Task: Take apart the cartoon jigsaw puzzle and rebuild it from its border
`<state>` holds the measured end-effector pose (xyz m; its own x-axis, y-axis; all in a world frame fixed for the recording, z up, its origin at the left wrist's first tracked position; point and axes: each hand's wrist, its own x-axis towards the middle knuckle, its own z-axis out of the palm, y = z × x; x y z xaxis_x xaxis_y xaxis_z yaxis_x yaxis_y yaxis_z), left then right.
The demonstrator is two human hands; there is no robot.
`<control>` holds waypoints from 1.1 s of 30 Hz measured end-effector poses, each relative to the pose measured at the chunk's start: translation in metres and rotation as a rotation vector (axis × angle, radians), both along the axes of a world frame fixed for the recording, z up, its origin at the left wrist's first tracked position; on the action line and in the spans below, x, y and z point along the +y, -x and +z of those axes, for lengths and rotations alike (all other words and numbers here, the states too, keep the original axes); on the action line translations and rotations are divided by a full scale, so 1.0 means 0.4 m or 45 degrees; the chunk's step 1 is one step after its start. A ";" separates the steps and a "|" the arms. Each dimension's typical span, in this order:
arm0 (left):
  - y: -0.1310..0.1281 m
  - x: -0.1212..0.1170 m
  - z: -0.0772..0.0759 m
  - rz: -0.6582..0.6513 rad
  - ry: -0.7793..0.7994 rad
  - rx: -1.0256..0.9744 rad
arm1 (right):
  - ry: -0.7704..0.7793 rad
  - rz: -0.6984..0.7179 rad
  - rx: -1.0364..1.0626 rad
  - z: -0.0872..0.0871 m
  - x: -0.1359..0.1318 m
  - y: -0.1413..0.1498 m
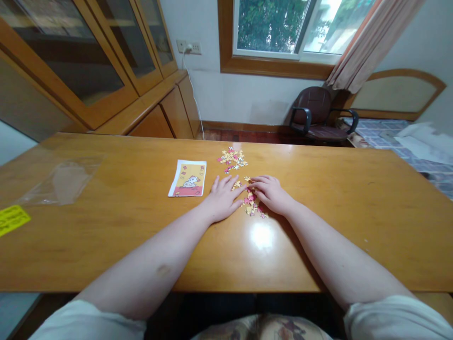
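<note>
Small yellow and pink jigsaw puzzle pieces [251,204] lie in a loose pile between my two hands. My left hand [224,198] rests flat with spread fingers at the pile's left side, its fingertips touching or close to a few pieces. At the right side, my right hand [269,191] is over the pile's edge with fingers stretched out and slightly bent; its fingertips hide some pieces. Farther back is a second heap of puzzle pieces [232,158]. A picture card [188,179] with a white duck-like animal on yellow and pink lies left of my left hand.
The wooden table [123,226] spans the view. On its left lie a clear plastic bag [69,182] and a yellow label [13,220]. Beyond the table stand a glass-door cabinet [148,104] at left and an armchair [313,113] below the window.
</note>
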<state>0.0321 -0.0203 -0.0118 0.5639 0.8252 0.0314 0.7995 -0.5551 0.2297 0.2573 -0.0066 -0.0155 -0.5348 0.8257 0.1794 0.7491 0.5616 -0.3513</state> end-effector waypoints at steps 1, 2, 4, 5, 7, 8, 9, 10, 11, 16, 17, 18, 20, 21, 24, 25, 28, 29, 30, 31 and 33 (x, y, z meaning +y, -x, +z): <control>0.000 0.000 0.002 0.002 -0.008 0.000 | -0.006 -0.011 -0.007 -0.001 0.000 0.002; 0.002 -0.001 0.006 0.004 -0.027 -0.009 | -0.012 -0.018 -0.021 -0.002 0.000 0.003; 0.011 -0.003 0.015 0.004 -0.081 -0.046 | -0.028 -0.031 -0.048 -0.005 0.000 0.003; 0.018 -0.003 0.021 0.001 -0.107 -0.066 | -0.036 -0.038 -0.057 -0.005 0.000 0.003; 0.034 -0.002 0.031 -0.014 -0.143 -0.098 | -0.044 -0.047 -0.067 -0.005 0.000 0.000; 0.041 -0.001 0.034 -0.012 -0.153 -0.109 | -0.045 -0.049 -0.068 -0.005 0.001 -0.002; 0.048 0.002 0.036 0.007 -0.159 -0.122 | -0.048 -0.055 -0.067 -0.004 0.002 -0.005; 0.054 0.006 0.037 0.042 -0.166 -0.135 | -0.053 -0.070 -0.066 -0.003 0.003 -0.008; 0.059 0.011 0.035 0.091 -0.176 -0.142 | -0.060 -0.096 -0.065 -0.001 0.004 -0.012; 0.060 0.037 0.010 0.264 -0.179 0.016 | -0.050 -0.274 -0.111 0.010 0.006 -0.025; 0.058 0.041 0.005 0.263 -0.167 0.050 | -0.037 -0.278 -0.134 0.012 0.006 -0.025; 0.057 0.044 0.003 0.265 -0.159 0.075 | -0.024 -0.278 -0.161 0.014 0.005 -0.025; 0.058 0.045 0.006 0.311 -0.169 0.111 | -0.004 -0.303 -0.224 0.021 0.003 -0.023; 0.059 0.043 0.011 0.354 -0.182 0.128 | 0.007 -0.335 -0.261 0.026 0.002 -0.022; 0.068 0.024 0.038 0.497 -0.192 0.220 | 0.073 -0.467 -0.428 0.053 -0.003 -0.025; 0.070 0.014 0.049 0.530 -0.171 0.276 | 0.103 -0.508 -0.506 0.065 -0.007 -0.028; 0.067 -0.023 0.081 0.551 -0.097 0.448 | 0.223 -0.576 -0.740 0.103 -0.026 -0.036; 0.062 -0.036 0.089 0.551 -0.070 0.482 | 0.279 -0.574 -0.794 0.116 -0.035 -0.037; 0.057 -0.048 0.096 0.547 -0.033 0.516 | 0.346 -0.564 -0.833 0.128 -0.046 -0.038; 0.050 -0.060 0.102 0.529 0.025 0.549 | 0.416 -0.554 -0.865 0.140 -0.058 -0.037; 0.035 -0.083 0.110 0.460 0.093 0.580 | 0.542 -0.527 -0.897 0.162 -0.085 -0.031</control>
